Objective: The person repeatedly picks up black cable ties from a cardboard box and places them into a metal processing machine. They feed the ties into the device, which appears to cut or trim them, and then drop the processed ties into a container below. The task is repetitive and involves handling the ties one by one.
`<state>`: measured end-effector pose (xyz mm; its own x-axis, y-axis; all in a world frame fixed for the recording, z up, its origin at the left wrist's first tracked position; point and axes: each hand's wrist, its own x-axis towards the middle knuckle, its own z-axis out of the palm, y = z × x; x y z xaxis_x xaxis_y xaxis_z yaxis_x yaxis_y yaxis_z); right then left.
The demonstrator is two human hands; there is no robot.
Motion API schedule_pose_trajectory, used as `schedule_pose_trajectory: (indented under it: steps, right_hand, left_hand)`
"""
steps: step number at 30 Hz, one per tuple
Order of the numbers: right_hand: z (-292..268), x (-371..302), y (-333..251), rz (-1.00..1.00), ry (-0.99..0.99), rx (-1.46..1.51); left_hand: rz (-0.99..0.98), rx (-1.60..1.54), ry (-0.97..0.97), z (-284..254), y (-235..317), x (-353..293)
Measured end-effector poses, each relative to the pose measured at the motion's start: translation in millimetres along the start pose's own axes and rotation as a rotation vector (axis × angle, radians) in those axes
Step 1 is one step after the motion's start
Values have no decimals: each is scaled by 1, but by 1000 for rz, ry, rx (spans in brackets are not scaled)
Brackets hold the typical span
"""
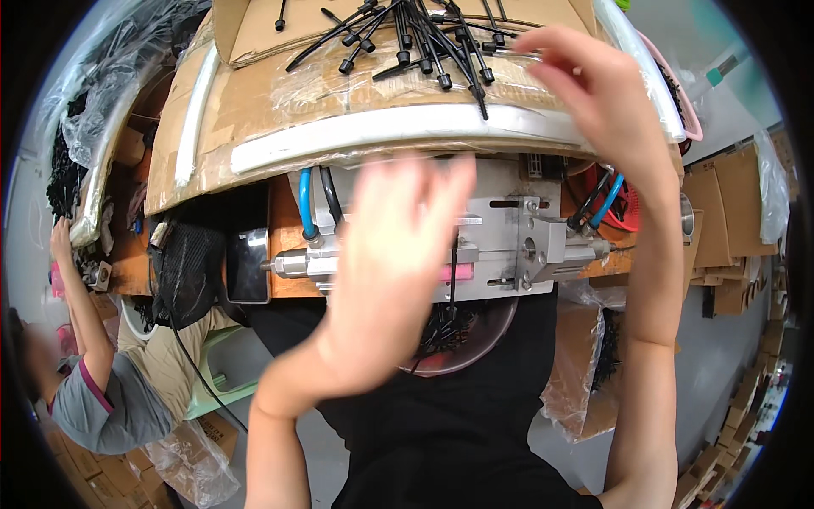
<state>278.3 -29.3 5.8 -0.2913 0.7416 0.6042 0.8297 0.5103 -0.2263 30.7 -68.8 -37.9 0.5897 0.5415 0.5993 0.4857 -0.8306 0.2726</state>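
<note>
My left hand (394, 254), smeared by motion, is above the metal fixture (500, 229) with its cylinders; whether it holds anything is hidden. Just right of it, a thin black rod (453, 271) with a knobbed lower end stands across the fixture's front, over a pink block (459, 272). My right hand (598, 93) is raised at the right end of a pile of black rods with collared ends (424, 42). Its thumb and forefinger are curved and apart, close to a rod tip. The pile lies on a taped cardboard box (314, 89).
Under the fixture, a bowl (500, 335) of black parts rests at my lap. Blue air hoses (307, 199) rise on both sides. A dark phone-like device (248, 259) and black mesh bag (186, 267) lie to the left. A co-worker (110, 399) sits at far left.
</note>
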Motion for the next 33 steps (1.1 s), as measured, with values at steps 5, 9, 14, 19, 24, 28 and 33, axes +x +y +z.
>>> schedule_pose_trajectory:
  steps: [5,9,14,19,24,28,33]
  right_hand:
    - [24,36,-5,-350,-163,-254]
    - [22,59,20,-375,-261,37]
    - [30,75,22,-392,-250,45]
    - [32,77,19,-283,-240,13]
    - [5,58,0,70,142,175]
    - [-5,31,-30,256,349,626]
    - [-39,-20,-25,323,398,872]
  left_hand:
    - [99,50,-38,14,-88,99]
    - [72,-50,-158,-8,-94,102]
    - [-69,-156,-282,-50,-94,68]
    - [-177,-204,-141,-54,-78,34]
    - [-139,-131,34,-27,-10,-45]
    - [-200,-123,-182,4,43,-97]
    - [-185,-56,-336,29,56,-96]
